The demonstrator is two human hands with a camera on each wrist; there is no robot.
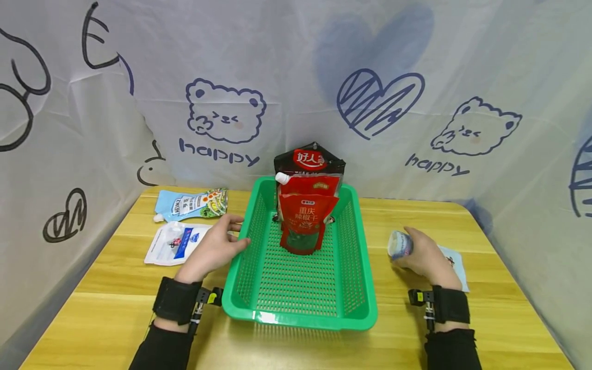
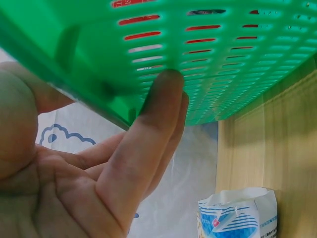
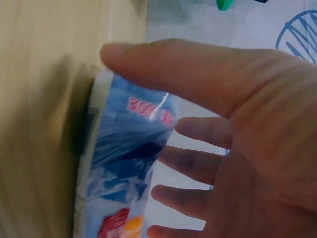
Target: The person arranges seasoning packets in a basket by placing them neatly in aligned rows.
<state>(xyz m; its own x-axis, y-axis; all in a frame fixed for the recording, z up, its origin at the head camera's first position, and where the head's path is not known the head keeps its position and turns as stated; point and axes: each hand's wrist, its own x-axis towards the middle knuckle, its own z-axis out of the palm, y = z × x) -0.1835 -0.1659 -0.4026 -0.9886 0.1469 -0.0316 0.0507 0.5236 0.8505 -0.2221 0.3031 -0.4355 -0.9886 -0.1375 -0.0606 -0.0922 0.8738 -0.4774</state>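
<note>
The green plastic basket (image 1: 302, 321) stands in the middle of the table. My left hand (image 1: 221, 241) is at its left rim, thumb over the edge and fingers against the outer wall; in the left wrist view the fingers (image 2: 161, 99) lie on the slotted side. Inside stand a red stand-up pouch (image 1: 305, 218), a red pouch with a white spout cap (image 1: 319, 185) and a black package (image 1: 302, 159) behind. My right hand (image 1: 422, 254) arches over a small blue-and-white pack (image 1: 400, 244); its straight, spread fingers reach the pack's edge, the thumb overlapping one end.
On the left lie a light blue Heinz pouch (image 1: 191, 204) with a white cap and a white-and-blue bag (image 1: 178, 244). A pale blue packet (image 1: 457, 267) lies partly behind the right wrist. A white cloth (image 1: 296, 77) with drawings hangs behind the table.
</note>
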